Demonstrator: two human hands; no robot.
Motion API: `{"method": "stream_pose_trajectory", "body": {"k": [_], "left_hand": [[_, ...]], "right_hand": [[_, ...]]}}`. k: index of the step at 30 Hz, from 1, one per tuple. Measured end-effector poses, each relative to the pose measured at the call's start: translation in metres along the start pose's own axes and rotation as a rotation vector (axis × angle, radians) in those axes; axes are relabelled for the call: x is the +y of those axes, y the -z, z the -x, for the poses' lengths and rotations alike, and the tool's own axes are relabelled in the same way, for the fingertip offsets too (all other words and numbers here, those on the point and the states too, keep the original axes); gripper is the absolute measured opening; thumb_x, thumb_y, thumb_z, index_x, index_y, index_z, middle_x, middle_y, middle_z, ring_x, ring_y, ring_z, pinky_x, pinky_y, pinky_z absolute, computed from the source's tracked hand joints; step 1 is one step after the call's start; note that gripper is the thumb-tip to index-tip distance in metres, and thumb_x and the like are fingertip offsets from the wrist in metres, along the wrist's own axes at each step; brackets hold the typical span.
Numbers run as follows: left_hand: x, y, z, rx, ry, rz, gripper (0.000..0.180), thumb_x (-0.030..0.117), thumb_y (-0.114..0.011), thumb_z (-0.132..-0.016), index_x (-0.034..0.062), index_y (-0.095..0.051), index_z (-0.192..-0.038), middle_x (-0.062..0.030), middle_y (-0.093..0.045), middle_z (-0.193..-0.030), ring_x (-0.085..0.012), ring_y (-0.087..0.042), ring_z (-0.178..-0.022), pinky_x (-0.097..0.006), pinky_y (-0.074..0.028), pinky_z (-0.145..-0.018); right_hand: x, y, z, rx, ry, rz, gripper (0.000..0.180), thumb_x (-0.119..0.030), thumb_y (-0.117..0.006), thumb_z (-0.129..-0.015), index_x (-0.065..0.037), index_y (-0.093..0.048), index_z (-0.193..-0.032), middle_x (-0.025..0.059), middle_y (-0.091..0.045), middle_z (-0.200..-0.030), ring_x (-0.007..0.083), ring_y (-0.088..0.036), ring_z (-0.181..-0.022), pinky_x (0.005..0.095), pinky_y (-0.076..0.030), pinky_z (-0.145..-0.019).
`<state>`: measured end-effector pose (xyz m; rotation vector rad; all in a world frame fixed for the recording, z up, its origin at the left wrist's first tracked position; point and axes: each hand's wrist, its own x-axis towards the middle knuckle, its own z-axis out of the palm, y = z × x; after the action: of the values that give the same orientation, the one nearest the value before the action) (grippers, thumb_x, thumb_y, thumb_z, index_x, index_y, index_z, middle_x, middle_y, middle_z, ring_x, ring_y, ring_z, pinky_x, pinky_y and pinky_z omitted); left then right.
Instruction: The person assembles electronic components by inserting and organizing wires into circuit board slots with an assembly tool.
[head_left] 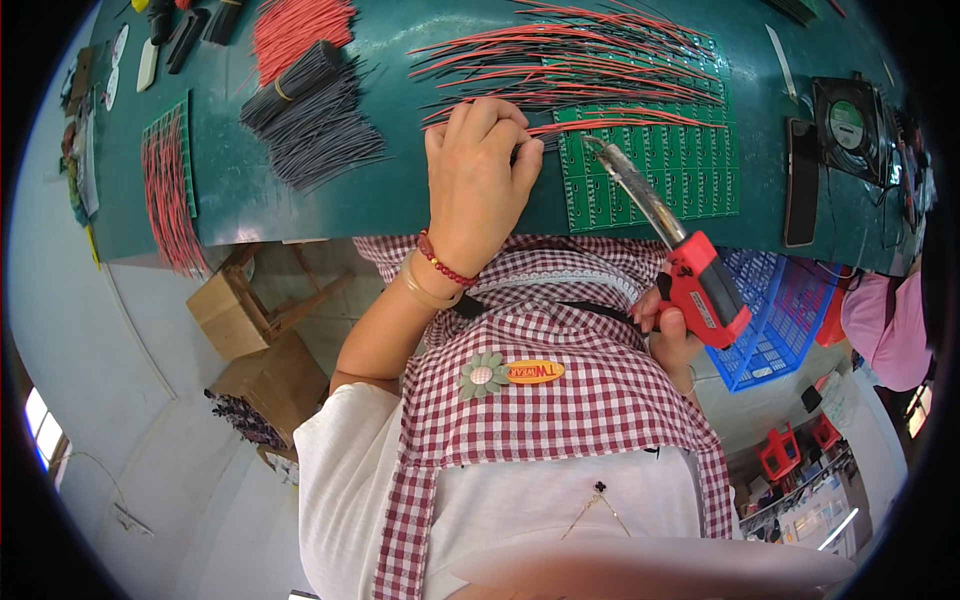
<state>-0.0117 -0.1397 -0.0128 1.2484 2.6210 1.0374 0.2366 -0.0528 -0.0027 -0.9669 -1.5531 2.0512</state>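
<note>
Green circuit boards (655,190) lie in a panel on the bench (405,215), just right of the left hand (485,165), with red and black wires (640,117) across their far part. Its fingers are curled, with thumb close, at the lowest wires; I cannot tell what they pinch. Below the boards, the right hand (672,328) is closed around the red handle of a soldering iron (706,285), whose tip is near the left hand's thumb, over the boards' edge. Left of the left hand lies a black bundle (325,125); right of both hands, a phone (801,185).
</note>
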Motion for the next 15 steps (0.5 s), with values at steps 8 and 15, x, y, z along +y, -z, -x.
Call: {"method": "stream_pose_trajectory", "body": {"k": [8,15], "left_hand": [[0.001,0.002,0.000,-0.013,-0.003,-0.019,0.010,0.010,-0.067,-0.071,0.0061,-0.058,-0.071,-0.0010,-0.055,-0.091,-0.0198,-0.051,-0.085,-0.035,-0.035,-0.073],[0.001,0.003,-0.002,-0.038,-0.008,-0.025,0.009,0.010,-0.066,-0.072,0.0057,-0.058,-0.072,-0.0024,-0.054,-0.092,-0.0211,-0.051,-0.086,-0.035,-0.035,-0.073]], "right_hand": [[-0.006,0.009,-0.004,0.035,0.030,0.062,0.064,-0.045,-0.060,-0.083,0.004,-0.042,-0.119,0.0054,-0.048,-0.062,0.0122,-0.043,-0.048,0.0279,-0.041,-0.050],[-0.004,0.012,-0.004,0.014,0.022,0.039,0.061,-0.041,-0.060,-0.083,0.004,-0.041,-0.120,0.0066,-0.049,-0.064,0.0125,-0.044,-0.049,0.0280,-0.042,-0.051]]}}
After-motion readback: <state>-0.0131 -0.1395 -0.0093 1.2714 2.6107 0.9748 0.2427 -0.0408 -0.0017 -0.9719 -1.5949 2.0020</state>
